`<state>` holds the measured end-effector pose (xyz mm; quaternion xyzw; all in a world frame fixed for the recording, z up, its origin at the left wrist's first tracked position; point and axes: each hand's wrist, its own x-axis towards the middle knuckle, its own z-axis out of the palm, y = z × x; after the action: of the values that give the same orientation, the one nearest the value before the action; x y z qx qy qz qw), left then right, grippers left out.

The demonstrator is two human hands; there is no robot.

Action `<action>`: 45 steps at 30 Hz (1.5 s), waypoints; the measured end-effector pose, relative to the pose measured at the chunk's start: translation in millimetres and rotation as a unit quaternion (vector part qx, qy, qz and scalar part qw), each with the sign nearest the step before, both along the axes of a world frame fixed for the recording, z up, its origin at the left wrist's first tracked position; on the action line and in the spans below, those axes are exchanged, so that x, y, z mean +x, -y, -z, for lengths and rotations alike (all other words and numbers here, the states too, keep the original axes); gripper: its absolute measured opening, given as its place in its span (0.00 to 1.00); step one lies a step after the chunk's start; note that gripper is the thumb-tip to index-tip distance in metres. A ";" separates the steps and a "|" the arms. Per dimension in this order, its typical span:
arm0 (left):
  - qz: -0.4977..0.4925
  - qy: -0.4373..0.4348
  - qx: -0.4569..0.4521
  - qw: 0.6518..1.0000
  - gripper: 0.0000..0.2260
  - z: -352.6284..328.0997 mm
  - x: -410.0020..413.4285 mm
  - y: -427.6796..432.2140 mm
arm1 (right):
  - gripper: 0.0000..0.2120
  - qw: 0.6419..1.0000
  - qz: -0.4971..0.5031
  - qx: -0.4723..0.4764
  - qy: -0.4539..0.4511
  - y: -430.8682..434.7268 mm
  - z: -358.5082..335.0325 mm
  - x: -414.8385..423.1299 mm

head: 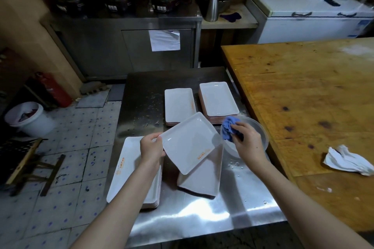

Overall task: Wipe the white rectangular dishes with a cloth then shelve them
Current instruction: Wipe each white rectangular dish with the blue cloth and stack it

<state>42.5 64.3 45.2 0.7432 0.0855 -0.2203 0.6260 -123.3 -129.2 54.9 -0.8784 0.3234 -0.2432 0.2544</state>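
Your left hand (151, 147) holds a white rectangular dish (188, 143) by its left edge, tilted above the middle of the stainless-steel worktable (182, 218). Directly beneath it, a second white dish (204, 178) lies on the worktable. Left of that, under your left forearm, sits a near stack of white dishes (125, 168). Behind the held dish, two more stacks stand side by side: the far-left stack (178, 105) and the far-right stack (217, 99). Your right hand (248, 139) grips a crumpled blue cloth (228, 127) just right of the held dish, above a clear plastic bowl (261, 129) at the worktable's right edge. A worn wooden table (303, 97) stands to the right, with a crumpled white rag (348, 161) on it.
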 end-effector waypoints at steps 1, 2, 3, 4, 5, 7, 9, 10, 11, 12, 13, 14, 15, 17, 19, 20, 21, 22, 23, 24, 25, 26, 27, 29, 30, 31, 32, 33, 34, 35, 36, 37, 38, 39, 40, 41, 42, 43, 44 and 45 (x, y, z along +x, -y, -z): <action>-0.008 0.002 0.008 1.000 0.09 2.4 -1.6 -1.1 | 0.14 1.000 0.001 -0.001 0.000 -0.6 -0.2 -2.4; -0.013 0.002 0.016 1.000 0.09 4.5 -3.8 -2.2 | 0.15 1.000 0.001 -0.001 -0.003 -1.5 -0.6 -5.0; -0.017 0.004 0.023 1.000 0.09 7.0 -6.1 -3.3 | 0.15 1.000 0.001 -0.001 -0.006 -2.2 -0.5 -7.4; -0.020 0.007 0.028 0.999 0.09 9.2 -8.4 -4.9 | 0.15 1.000 -0.001 -0.001 -0.005 -3.0 -0.3 -9.6; -0.022 0.010 0.030 0.999 0.09 11.4 -10.8 -6.1 | 0.15 1.000 -0.002 0.001 -0.001 -4.0 -0.1 -11.6; -0.022 0.015 0.036 0.999 0.10 16.0 -14.9 -6.6 | 0.14 1.000 -0.005 0.003 0.007 -5.7 0.6 -15.4; -0.020 0.010 0.041 0.999 0.10 21.3 -17.9 -5.1 | 0.14 1.000 -0.008 0.003 0.009 -6.9 1.1 -18.2; -0.018 0.003 0.043 0.999 0.10 24.6 -19.1 -4.0 | 0.14 1.000 -0.010 0.005 0.009 -7.2 1.3 -19.2; -0.017 -0.003 0.046 0.999 0.10 27.4 -21.0 -3.5 | 0.14 1.000 -0.011 0.007 0.008 -7.5 1.7 -20.3; -0.017 -0.008 0.050 0.999 0.10 29.2 -23.2 -3.2 | 0.14 1.000 -0.011 0.009 0.006 -7.8 2.1 -21.4; -0.013 -0.011 0.057 0.998 0.10 32.3 -25.2 -3.4 | 0.15 1.000 -0.012 0.009 0.005 -8.0 2.3 -22.5; -0.010 -0.012 0.062 0.998 0.10 34.1 -27.3 -3.8 | 0.15 1.000 -0.012 0.011 0.005 -8.2 2.8 -23.8; -0.004 -0.016 0.062 0.998 0.09 36.3 -29.2 -4.1 | 0.14 1.000 -0.012 0.012 0.006 -8.6 2.9 -25.0; 0.005 -0.027 0.063 0.998 0.08 39.9 -32.2 -4.5 | 0.14 1.000 -0.014 0.011 0.005 -9.5 4.1 -27.7; 0.023 -0.034 0.079 0.996 0.09 47.2 -31.6 -5.5 | 0.14 1.000 -0.017 0.008 0.000 -10.0 5.6 -30.1; 0.040 -0.037 0.091 0.994 0.10 53.5 -29.5 -6.6 | 0.14 1.000 -0.017 0.008 -0.004 -10.2 6.1 -30.7; 0.059 -0.036 0.104 0.992 0.12 61.5 -26.9 -7.7 | 0.14 1.000 -0.017 0.009 -0.008 -10.4 6.6 -31.0; 0.085 -0.037 0.118 0.989 0.13 68.0 -24.9 -8.3 | 0.14 1.000 -0.019 0.009 -0.010 -10.4 7.1 -30.9; 0.114 -0.044 0.135 0.983 0.12 75.7 -22.4 -9.3 | 0.14 1.000 -0.020 0.007 -0.012 -10.5 7.7 -30.2; 0.137 -0.052 0.152 0.977 0.09 73.1 -23.2 -10.3 | 0.14 1.000 -0.022 0.004 -0.012 -10.8 8.4 -29.0; 0.151 -0.058 0.164 0.973 0.07 71.9 -22.5 -10.8 | 0.14 1.000 -0.024 0.004 -0.011 -11.3 8.6 -27.5; 0.161 -0.061 0.174 0.970 0.04 64.1 -24.4 -12.0 | 0.14 1.000 -0.027 0.007 -0.010 -12.2 8.7 -25.8; 0.170 -0.062 0.173 0.968 0.05 51.9 -28.3 -13.2 | 0.14 0.999 -0.029 0.010 -0.009 -13.1 8.5 -24.3; 0.184 -0.063 0.154 0.969 0.14 34.2 -34.0 -15.6 | 0.14 0.999 -0.033 0.010 -0.009 -14.2 8.0 -21.4; 0.193 -0.064 0.147 0.968 0.16 32.4 -34.1 -15.9 | 0.14 0.999 -0.035 0.009 -0.008 -14.4 7.8 -20.3; 0.202 -0.059 0.148 0.966 0.18 32.2 -33.4 -16.6 | 0.14 0.999 -0.039 0.007 -0.008 -14.7 7.5 -19.3; 0.211 -0.053 0.141 0.966 0.18 33.0 -32.1 -17.4 | 0.14 0.999 -0.042 0.005 -0.008 -14.8 7.4 -18.0; 0.214 -0.046 0.133 0.967 0.19 33.4 -30.8 -18.3 | 0.14 0.999 -0.043 0.002 -0.010 -15.0 7.2 -16.5; 0.218 -0.039 0.124 0.967 0.18 32.6 -29.5 -19.1 | 0.14 0.999 -0.044 0.000 -0.011 -15.1 6.9 -14.9; 0.218 -0.035 0.116 0.968 0.17 31.0 -28.3 -19.5 | 0.14 0.999 -0.045 -0.001 -0.011 -15.5 6.4 -13.2; 0.214 -0.032 0.110 0.970 0.15 29.3 -26.8 -19.4 | 0.14 0.999 -0.046 -0.003 -0.009 -16.1 5.8 -11.5; 0.203 -0.029 0.105 0.973 0.12 27.1 -24.8 -18.5 | 0.14 0.999 -0.048 -0.004 -0.007 -16.4 5.3 -9.7; 0.193 -0.027 0.097 0.976 0.10 24.8 -22.7 -17.4 | 0.14 0.999 -0.049 -0.005 -0.004 -16.6 4.8 -8.0; 0.188 -0.028 0.088 0.978 0.11 23.8 -19.9 -16.0 | 0.13 0.999 -0.050 -0.006 -0.003 -16.7 4.7 -6.5; 0.185 -0.029 0.081 0.979 0.12 24.3 -17.0 -15.0 | 0.13 0.999 -0.051 -0.007 -0.003 -16.4 4.9 -5.3; 0.183 -0.029 0.076 0.980 0.13 25.6 -14.2 -13.6 | 0.13 0.999 -0.052 -0.008 -0.001 -15.8 5.3 -4.1; 0.184 -0.029 0.076 0.980 0.14 26.3 -12.0 -12.7 | 0.13 0.999 -0.052 -0.009 -0.001 -14.9 5.9 -3.1; 0.183 -0.028 0.076 0.980 0.14 27.3 -10.5 -12.1 | 0.13 0.999 -0.052 -0.009 -0.001 -14.0 6.2 -2.0; 0.187 -0.028 0.078 0.979 0.15 27.8 -9.1 -11.6 | 0.13 0.999 -0.052 -0.009 0.000 -13.0 6.4 -0.8; 0.192 -0.032 0.079 0.978 0.15 26.9 -7.7 -10.2 | 0.13 0.999 -0.052 -0.007 0.002 -12.0 6.8 0.8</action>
<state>34.8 74.5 18.3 0.7851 -0.0220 -0.3529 0.5085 -122.5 -117.2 48.1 -0.8954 0.2755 -0.2335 0.2607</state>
